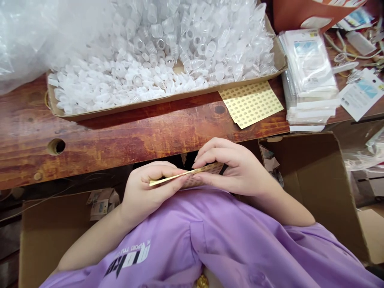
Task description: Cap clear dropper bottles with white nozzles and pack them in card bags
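Close to my body, in front of the table edge, I hold a yellow sticker sheet [210,169], seen nearly edge-on. My left hand [153,184] pinches its left part between thumb and fingers. My right hand [231,166] has its thumb and fingertips at the sheet's middle, the fingers curled over it. Any single sticker between my fingertips is too small to make out. More yellow sheets [252,105] with rows of small round stickers lie on the table beyond my right hand.
A shallow cardboard tray [168,97] heaped with clear and white plastic pieces stands on the wooden table [120,140]. To its right lies a stack of plastic packets [312,72]. Open cardboard boxes [309,180] flank me below the table edge. A round hole [56,147] pierces the tabletop.
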`<state>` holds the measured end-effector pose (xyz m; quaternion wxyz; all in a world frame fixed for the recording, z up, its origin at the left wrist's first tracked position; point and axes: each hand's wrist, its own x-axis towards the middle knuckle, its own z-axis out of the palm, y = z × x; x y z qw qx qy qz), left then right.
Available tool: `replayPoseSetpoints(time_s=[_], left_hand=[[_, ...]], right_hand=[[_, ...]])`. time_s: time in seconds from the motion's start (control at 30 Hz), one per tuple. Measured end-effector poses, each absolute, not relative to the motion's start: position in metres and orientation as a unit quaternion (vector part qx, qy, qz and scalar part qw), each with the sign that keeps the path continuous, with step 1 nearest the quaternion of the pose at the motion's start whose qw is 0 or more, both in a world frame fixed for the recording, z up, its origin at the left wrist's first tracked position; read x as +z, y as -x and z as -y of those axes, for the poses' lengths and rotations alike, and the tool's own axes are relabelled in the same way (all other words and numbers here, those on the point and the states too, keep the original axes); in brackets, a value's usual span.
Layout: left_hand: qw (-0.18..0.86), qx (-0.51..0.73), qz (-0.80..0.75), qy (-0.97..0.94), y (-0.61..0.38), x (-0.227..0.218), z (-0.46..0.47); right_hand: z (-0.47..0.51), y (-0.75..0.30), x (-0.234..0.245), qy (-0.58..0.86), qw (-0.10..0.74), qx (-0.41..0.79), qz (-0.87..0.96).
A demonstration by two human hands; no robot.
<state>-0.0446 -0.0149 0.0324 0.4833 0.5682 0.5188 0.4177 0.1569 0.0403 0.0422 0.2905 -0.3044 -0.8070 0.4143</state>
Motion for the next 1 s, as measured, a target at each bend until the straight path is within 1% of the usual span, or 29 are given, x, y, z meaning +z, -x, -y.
replayPoseSetpoints(time_s=[0.17,0.37,0.47,0.7,0.83,1.0], left_hand=[[0.471,0.420,-0.509,-0.585,0.048,0.031,0.015],[0.469,0.413,-0.510,-0.592,0.048,0.030,0.016],[0.465,0.403,-0.521,-0.591,0.049,0.029,0.017],[0.456,0.399,-0.550,-0.575,0.049,0.029,0.021],[0.446,0.416,-0.545,-0.575,0.048,0.028,0.022],[0.430,0.421,-0.549,-0.580,0.048,0.028,0.021]], right_hand=[[-0.043,-0.153,0.045,0.306,0.264,0.455,0.793],[-0.044,-0.154,0.046,0.299,0.249,0.450,0.804],[-0.044,-0.155,0.047,0.300,0.256,0.421,0.817],[-0.040,-0.154,0.044,0.293,0.292,0.286,0.864],[-0.035,-0.152,0.037,0.295,0.324,0.264,0.859],[-0.030,-0.150,0.032,0.308,0.341,0.246,0.853]])
